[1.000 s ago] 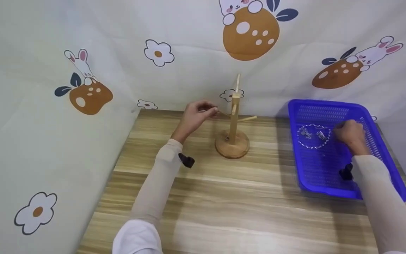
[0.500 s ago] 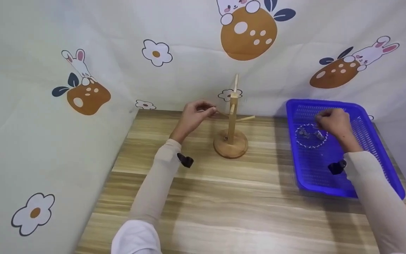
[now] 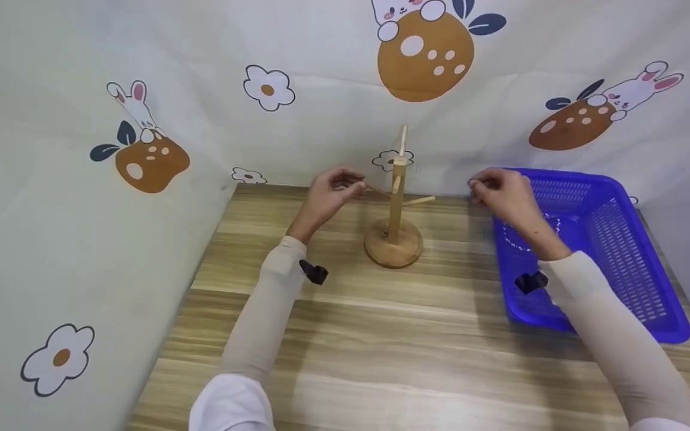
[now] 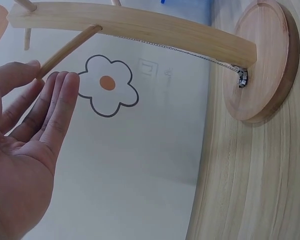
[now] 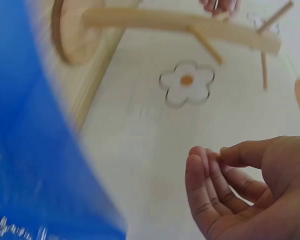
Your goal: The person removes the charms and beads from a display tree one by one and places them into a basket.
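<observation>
My left hand (image 3: 330, 194) pinches the tip of a wooden peg (image 4: 70, 50) between thumb and forefinger, the other fingers lying nearly straight. This peg juts from the upright of a wooden stand (image 3: 396, 212) with a round base. Along the upright runs a thin chain (image 4: 175, 49), with a small dark and silvery trinket (image 4: 243, 77) near the base. My right hand (image 3: 507, 194) is in the air between the stand and the blue basket (image 3: 629, 257). Its thumb and forefinger tips meet; I cannot make out anything between them.
A ring of whitish beads (image 3: 517, 244) lies in the basket, partly hidden by my right arm. Other pegs branch from the stand. Patterned cloth (image 3: 321, 131) hangs behind the wooden table (image 3: 381, 335) and at its sides.
My right hand has moved left from inside the basket, over the bead ring and past the basket's left rim. The left hand keeps its place at the peg.
</observation>
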### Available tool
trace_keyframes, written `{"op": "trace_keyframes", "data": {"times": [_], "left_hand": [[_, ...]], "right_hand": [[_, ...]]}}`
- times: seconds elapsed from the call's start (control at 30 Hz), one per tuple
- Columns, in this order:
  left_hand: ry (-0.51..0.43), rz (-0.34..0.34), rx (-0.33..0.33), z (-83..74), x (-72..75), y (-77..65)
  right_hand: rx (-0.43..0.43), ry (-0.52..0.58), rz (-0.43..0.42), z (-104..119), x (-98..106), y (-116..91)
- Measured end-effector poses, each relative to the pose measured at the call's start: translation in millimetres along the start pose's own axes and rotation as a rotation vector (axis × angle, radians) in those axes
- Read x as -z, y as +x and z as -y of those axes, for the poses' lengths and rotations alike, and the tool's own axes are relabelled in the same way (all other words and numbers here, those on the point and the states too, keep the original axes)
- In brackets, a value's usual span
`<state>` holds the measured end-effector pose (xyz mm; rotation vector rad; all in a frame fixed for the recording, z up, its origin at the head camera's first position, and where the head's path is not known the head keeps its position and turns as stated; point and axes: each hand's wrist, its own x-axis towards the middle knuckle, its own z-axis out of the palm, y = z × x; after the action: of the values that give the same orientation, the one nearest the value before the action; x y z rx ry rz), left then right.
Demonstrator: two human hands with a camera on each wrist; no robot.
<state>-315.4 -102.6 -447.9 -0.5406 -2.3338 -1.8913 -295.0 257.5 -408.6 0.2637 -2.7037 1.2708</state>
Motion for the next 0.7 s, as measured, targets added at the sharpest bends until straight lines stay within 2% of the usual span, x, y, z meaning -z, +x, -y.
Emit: {"op": "trace_keyframes", "data": {"times": [0.17,0.43,0.7], "left_hand": [[-0.031,-0.008,0.009,0.6,-0.9,-1.3],[-0.097,-0.014,0.000,2.4,-6.4,-0.3],[-0.158,-0.027,0.022,1.7,-10.3,2.2]], "right_hand": [[0.061,0.013,0.026,16,-23,1],[0.076,0.091,0.087,27,-48,-1],[0.088,0.077,0.048,30,-58,-2]]}}
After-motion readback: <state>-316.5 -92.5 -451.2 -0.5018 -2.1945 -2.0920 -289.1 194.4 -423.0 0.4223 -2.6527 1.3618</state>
